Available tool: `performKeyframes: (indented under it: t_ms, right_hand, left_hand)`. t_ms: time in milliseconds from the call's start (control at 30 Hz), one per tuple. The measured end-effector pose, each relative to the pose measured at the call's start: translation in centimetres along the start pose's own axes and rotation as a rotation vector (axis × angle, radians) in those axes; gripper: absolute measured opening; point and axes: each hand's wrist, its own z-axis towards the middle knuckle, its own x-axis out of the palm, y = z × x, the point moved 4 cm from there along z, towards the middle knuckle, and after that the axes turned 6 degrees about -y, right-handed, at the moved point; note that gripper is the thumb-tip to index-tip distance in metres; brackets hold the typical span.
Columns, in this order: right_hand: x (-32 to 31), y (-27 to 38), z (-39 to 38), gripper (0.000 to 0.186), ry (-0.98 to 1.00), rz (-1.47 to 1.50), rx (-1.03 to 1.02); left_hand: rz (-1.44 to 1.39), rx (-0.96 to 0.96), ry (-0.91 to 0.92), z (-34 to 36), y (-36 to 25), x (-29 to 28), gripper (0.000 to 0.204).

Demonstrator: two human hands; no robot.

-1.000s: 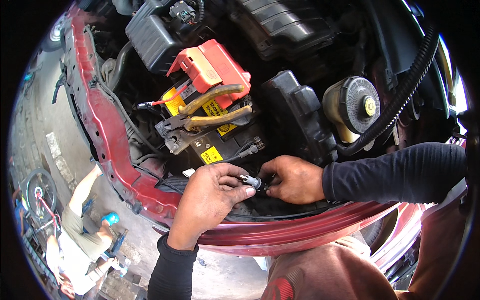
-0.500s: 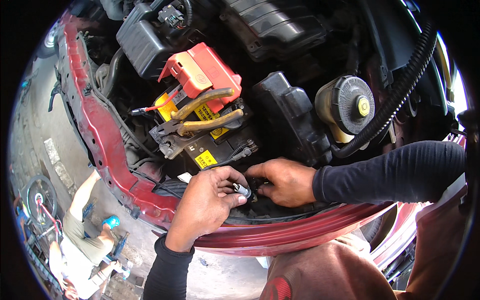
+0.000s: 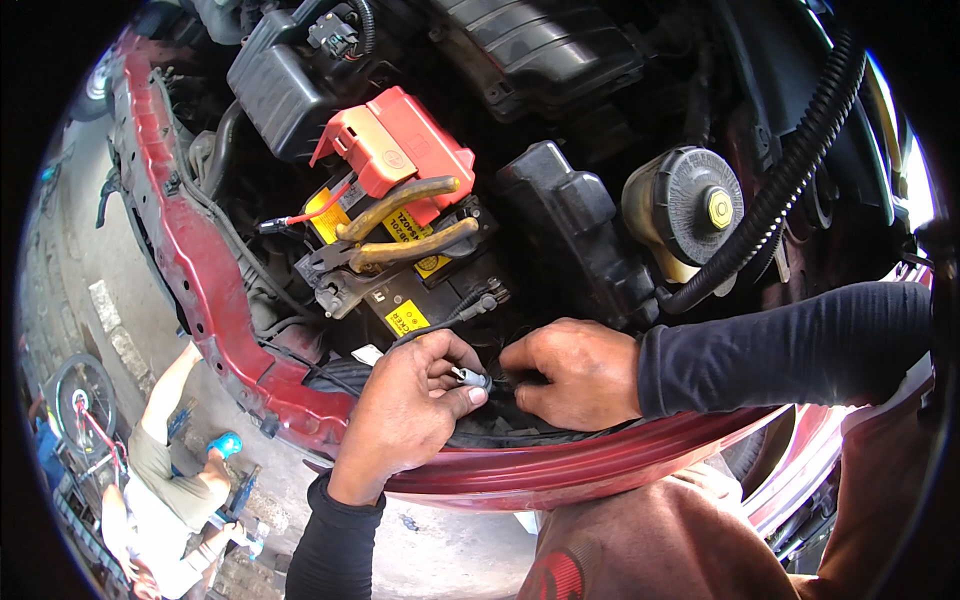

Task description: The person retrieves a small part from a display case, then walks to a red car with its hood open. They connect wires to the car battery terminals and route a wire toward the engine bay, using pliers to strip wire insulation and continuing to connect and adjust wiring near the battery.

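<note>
A small grey cylindrical connector (image 3: 474, 380) with a metal tip is pinched between the thumb and fingers of my left hand (image 3: 398, 418). Close to its right, my right hand (image 3: 580, 372) is closed, thumb against the bent fingers. Thin wires seem to run between the connector and that hand; what its fingertips hold is hidden in shadow. Both hands are just inside the red body edge (image 3: 560, 475) of an engine bay. Beyond them, pliers with worn yellow handles (image 3: 410, 207) lie on the car battery (image 3: 385, 292).
A red plastic cover (image 3: 400, 150) sits on the battery, beside a black box (image 3: 570, 225). To the right are a capped reservoir (image 3: 690, 205) and a corrugated black hose (image 3: 790, 190). A seated person (image 3: 165, 490) and a bicycle (image 3: 85, 400) are at lower left.
My right hand has shifted slightly right, away from the connector, and its fingers have curled in more. My left hand keeps its pinch. The whole view has moved a little.
</note>
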Motion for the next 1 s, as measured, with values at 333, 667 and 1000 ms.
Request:
performKeyframes:
  t_ms: [333,667,1000]
  right_hand:
    - [-1.1,0.1,-1.6,0.028,0.333,0.008,0.141]
    - [1.7,-2.7,0.5,0.038,0.508,-0.256,0.135]
    - [-0.5,-2.5,-1.4,0.047,0.172,-0.235,0.16]
  left_hand:
    - [0.174,0.022,-0.218,-0.6,-1.4,1.0,0.017]
    - [0.068,-0.055,-0.106,-0.2,-0.5,1.6,0.027]
    - [0.021,-0.066,-0.102,0.1,-0.2,1.3,0.031]
